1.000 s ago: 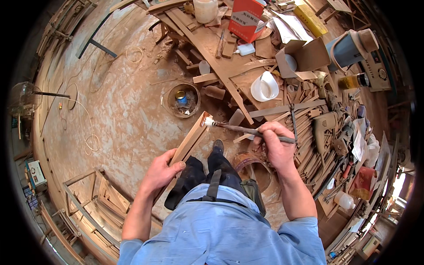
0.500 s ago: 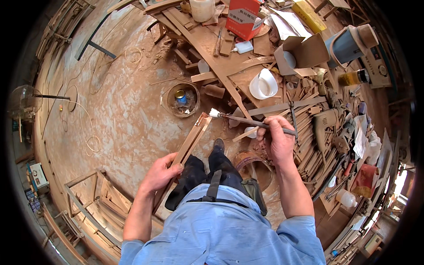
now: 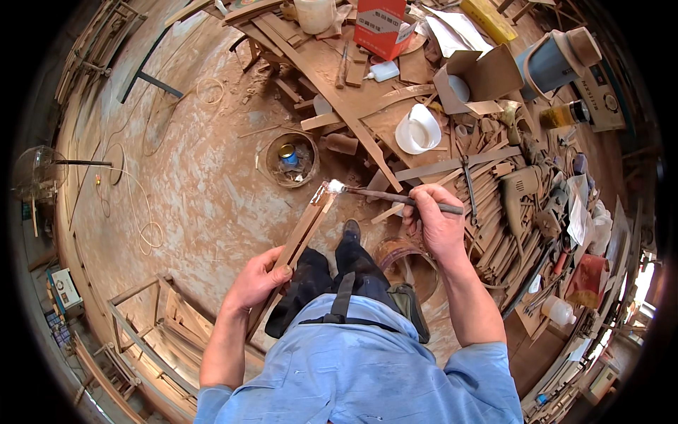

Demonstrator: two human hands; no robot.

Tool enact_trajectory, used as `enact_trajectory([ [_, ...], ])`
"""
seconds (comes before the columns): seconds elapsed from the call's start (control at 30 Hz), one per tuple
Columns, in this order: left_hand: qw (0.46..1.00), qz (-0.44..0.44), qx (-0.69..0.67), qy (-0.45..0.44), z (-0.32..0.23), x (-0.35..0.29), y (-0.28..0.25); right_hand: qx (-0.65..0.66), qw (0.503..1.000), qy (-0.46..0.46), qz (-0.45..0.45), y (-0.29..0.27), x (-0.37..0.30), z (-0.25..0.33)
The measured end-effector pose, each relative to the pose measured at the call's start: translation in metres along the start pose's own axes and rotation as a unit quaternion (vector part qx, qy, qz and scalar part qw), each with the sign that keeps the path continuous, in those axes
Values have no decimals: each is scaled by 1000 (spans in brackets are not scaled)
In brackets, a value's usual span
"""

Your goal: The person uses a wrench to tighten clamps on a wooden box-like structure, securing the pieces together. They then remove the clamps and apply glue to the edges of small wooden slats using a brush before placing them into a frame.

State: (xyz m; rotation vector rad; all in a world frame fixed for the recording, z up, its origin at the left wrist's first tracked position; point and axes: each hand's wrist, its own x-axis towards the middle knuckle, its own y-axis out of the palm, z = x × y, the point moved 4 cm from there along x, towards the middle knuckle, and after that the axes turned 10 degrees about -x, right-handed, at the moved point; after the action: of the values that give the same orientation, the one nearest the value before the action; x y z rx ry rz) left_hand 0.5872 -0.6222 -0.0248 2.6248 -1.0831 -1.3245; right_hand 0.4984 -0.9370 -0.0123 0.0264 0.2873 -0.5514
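Observation:
My left hand is closed round a long slotted wooden piece, which slants up and away from me over my legs. White glue-like stuff shows on its far end. In my right hand is a brush with a dark handle, gripped between thumb and fingers. The white-coated bristles touch the far end of the wood. A white tub with pale contents stands on the cluttered workbench beyond my right hand.
Wood strips and a dusty power drill crowd the bench at right. An open cardboard box sits farther back. On the floor is a round basin with a blue can inside. A wooden frame stands at lower left.
The brush has moved slightly left and down onto the wood's end, with my right hand following. White stuff now streaks that end. The left hand keeps its grip.

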Motion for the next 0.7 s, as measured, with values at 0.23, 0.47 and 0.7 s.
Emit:
enact_trajectory([
  [0.23,1000,-12,25,4,3,3,-3,-2,998,-53,-19,10,-14,12],
  [0.47,998,-37,56,14,8,5,-4,-91,983,-149,48,23,-25,25],
  [0.7,996,-59,64,12,7,6,-4,-126,965,-222,59,27,-30,30],
])
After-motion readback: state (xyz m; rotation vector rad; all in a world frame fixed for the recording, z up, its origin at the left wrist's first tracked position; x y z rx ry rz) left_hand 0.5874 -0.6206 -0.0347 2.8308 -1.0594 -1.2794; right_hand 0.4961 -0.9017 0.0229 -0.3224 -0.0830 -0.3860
